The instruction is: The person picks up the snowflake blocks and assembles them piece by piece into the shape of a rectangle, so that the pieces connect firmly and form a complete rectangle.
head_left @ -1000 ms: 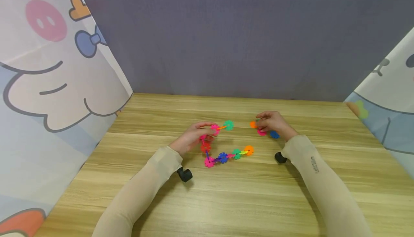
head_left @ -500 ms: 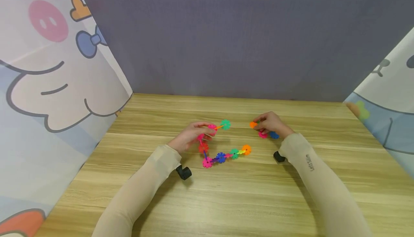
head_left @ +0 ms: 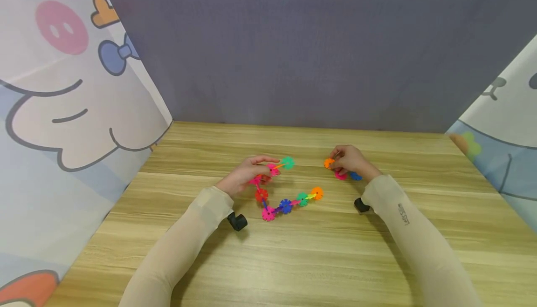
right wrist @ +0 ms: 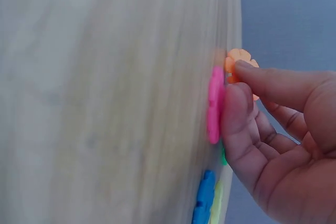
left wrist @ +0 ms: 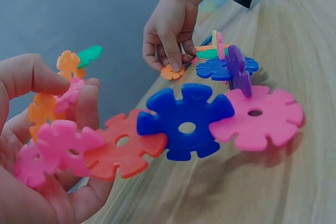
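My left hand (head_left: 245, 176) grips one part of a bent chain of flower-shaped interlocking discs, at its pink and orange pieces. A green disc (head_left: 287, 163) ends the upper arm of the chain; an orange disc (head_left: 317, 193) ends the lower one. Close up in the left wrist view, a dark blue disc (left wrist: 163, 103) slots between a red disc (left wrist: 107, 153) and a pink disc (left wrist: 283, 114). Farther right, my right hand (head_left: 353, 161) pinches a loose orange disc (right wrist: 239, 56) between thumb and finger. Beside those fingers, a pink disc (right wrist: 213, 106) lies on the table.
A blue disc (head_left: 356, 176) and a yellow-green disc (right wrist: 216, 203) lie by the right hand, partly hidden. Black wrist camera mounts (head_left: 237, 222) hang under both sleeves. A grey panel (head_left: 293, 55) stands along the back edge of the wooden table (head_left: 302, 260).
My left hand and the chain have shifted slightly left, and the chain's green end has drawn away from the right hand. The right hand stays nearly in place with the orange disc.
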Demonstrator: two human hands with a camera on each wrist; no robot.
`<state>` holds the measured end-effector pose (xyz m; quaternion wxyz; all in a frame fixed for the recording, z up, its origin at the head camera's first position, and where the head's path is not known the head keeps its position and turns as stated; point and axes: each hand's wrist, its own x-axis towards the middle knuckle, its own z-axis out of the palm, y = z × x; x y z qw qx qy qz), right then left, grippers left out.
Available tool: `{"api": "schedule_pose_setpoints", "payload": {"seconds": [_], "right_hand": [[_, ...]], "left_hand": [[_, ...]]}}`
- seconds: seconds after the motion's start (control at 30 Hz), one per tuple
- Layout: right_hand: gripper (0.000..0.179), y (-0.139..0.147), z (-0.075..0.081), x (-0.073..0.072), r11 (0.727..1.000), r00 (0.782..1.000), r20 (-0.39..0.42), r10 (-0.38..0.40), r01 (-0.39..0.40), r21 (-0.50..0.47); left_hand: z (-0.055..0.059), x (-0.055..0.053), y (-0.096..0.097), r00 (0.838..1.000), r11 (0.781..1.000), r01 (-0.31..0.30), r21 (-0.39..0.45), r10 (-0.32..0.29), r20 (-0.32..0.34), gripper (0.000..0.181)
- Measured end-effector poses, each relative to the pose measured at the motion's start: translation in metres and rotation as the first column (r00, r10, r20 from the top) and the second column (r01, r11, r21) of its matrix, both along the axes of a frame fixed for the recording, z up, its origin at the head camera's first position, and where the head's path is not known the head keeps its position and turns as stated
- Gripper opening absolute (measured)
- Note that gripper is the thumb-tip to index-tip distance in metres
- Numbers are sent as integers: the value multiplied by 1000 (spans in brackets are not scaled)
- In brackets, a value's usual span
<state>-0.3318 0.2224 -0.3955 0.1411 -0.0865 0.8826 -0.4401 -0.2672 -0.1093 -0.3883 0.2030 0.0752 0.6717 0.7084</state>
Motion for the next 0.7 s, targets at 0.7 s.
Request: {"api": "schedule_pose_setpoints", "payload": {"seconds": [0.7], "right_hand": [[10,-35,15,32,985,984,-177,29,-58,-160]], "left_hand": [[2,-5,-6,998,996,63,-57,-63,6,59]]}}
